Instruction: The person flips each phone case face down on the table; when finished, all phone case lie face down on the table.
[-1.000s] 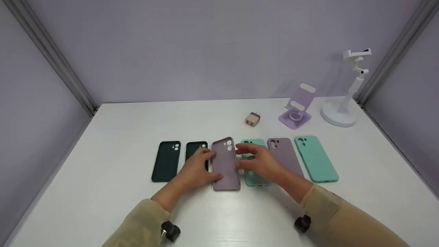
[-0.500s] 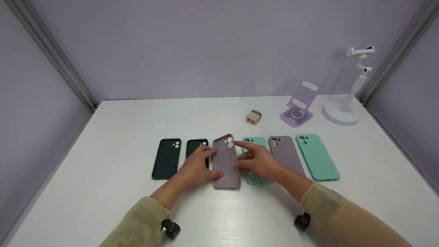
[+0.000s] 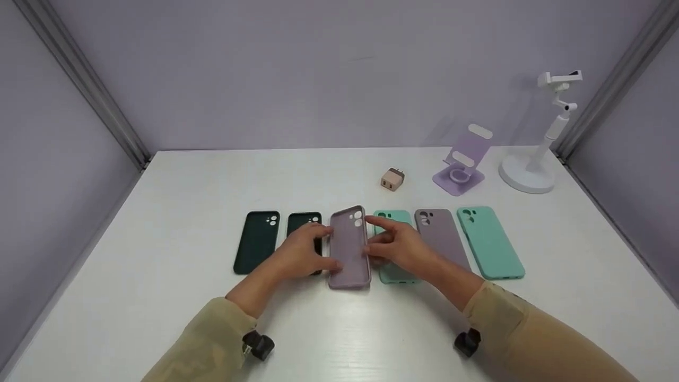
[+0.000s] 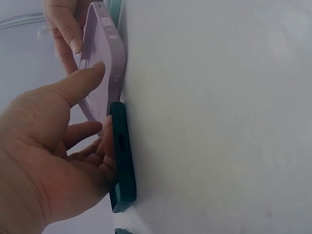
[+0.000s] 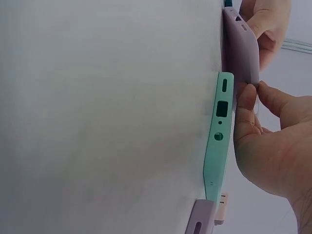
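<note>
A lavender phone case (image 3: 349,253) lies hollow side up, tilted with its right side raised. My right hand (image 3: 400,245) pinches its right edge; in the right wrist view the thumb and fingertips meet at that edge. My left hand (image 3: 302,253) is at the case's left edge, thumb over the inside and fingers loosely spread; whether they touch it is hard to tell. Beneath the left hand lies a dark green phone case (image 4: 124,161), with another dark green case (image 3: 257,243) to its left. A mint green phone case (image 5: 218,131) lies partly under the right hand.
Right of the hands lie a second lavender case (image 3: 443,239), back up, and a mint case (image 3: 490,243). Behind stand a pink charger plug (image 3: 392,180), a purple phone stand (image 3: 463,162) and a white stand (image 3: 528,172). Walls border the table (image 3: 201,185).
The lavender case's right side has risen a little, with the right hand's fingers now closer under its edge. My left hand has shifted slightly left. The other cases have stayed put.
</note>
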`<action>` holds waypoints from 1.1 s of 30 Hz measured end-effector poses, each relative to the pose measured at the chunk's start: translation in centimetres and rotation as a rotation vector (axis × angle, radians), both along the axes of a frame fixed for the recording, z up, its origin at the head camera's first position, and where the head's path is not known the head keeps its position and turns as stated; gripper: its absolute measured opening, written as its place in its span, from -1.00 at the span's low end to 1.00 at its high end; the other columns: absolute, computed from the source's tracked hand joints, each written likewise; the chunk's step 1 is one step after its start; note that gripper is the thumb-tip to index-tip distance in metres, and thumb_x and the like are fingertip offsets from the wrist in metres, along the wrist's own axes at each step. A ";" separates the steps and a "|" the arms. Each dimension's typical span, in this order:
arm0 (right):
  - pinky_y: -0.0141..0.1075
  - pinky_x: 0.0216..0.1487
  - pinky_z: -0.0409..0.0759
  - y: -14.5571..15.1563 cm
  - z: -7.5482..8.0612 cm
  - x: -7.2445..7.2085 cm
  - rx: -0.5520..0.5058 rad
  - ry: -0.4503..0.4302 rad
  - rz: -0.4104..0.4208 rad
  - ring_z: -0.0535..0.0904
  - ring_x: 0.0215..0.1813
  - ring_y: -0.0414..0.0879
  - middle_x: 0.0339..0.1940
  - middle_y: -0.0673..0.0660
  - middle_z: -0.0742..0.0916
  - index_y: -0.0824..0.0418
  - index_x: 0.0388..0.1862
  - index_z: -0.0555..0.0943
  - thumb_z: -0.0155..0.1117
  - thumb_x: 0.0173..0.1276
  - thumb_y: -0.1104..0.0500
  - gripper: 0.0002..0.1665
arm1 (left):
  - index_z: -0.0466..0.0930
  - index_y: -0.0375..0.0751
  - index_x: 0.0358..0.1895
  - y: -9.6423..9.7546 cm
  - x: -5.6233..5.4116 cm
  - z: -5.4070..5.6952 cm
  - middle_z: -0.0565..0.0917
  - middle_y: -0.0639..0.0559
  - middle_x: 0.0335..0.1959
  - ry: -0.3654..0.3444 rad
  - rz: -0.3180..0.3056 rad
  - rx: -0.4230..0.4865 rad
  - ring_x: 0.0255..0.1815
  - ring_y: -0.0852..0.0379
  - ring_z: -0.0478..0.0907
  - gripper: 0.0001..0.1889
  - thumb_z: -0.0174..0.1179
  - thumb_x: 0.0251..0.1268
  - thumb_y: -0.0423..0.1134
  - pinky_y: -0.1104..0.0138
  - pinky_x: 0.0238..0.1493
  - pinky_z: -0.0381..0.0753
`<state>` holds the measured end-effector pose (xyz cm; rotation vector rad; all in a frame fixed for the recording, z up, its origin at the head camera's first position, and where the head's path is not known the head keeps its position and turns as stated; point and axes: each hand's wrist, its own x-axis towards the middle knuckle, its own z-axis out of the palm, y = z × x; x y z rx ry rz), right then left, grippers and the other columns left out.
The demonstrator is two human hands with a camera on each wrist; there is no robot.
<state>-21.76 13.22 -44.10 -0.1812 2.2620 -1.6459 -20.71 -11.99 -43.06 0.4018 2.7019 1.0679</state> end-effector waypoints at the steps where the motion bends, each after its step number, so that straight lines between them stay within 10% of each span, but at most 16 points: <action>1: -0.20 0.05 0.75 0.0 0.0 0.0 -0.001 0.000 -0.003 0.77 -0.03 -0.02 -0.05 0.16 0.81 0.03 0.66 0.38 0.44 0.46 0.32 -0.15 | 0.48 -0.21 0.53 -0.1 0.1 0.2 0.42 -0.16 0.54 0.004 0.010 -0.001 0.56 -0.12 0.34 -0.18 0.60 0.22 -0.09 0.00 0.54 0.33; 9: -0.17 0.05 0.76 0.2 0.3 0.1 -0.031 -0.003 0.005 0.77 -0.03 -0.01 -0.03 0.19 0.81 0.08 0.66 0.39 0.43 0.47 0.32 -0.18 | 0.41 -0.16 0.58 0.5 1.3 2.0 0.53 -0.12 0.42 -0.062 0.056 0.164 0.18 -0.06 0.64 -0.16 0.58 0.24 -0.17 0.13 0.04 0.73; 16: -0.17 0.05 0.76 0.5 0.6 0.2 -0.041 0.019 0.027 0.78 0.00 0.00 0.01 0.21 0.81 0.10 0.66 0.38 0.44 0.47 0.30 -0.18 | 0.27 -0.18 0.65 1.4 1.5 1.8 0.39 -0.13 0.58 -0.174 0.047 0.297 0.52 -0.13 0.43 -0.04 0.59 0.22 -0.13 0.04 0.32 0.60; 33: -0.18 0.12 0.73 1.0 1.1 0.4 0.008 -0.007 0.000 0.77 0.04 -0.01 0.02 0.11 0.81 -0.07 0.64 0.41 0.50 0.45 0.19 -0.16 | 0.28 -0.13 0.65 2.2 1.4 1.1 0.27 -0.15 0.65 -0.218 0.054 0.354 0.61 -0.17 0.30 -0.04 0.59 0.23 -0.06 -0.05 0.48 0.41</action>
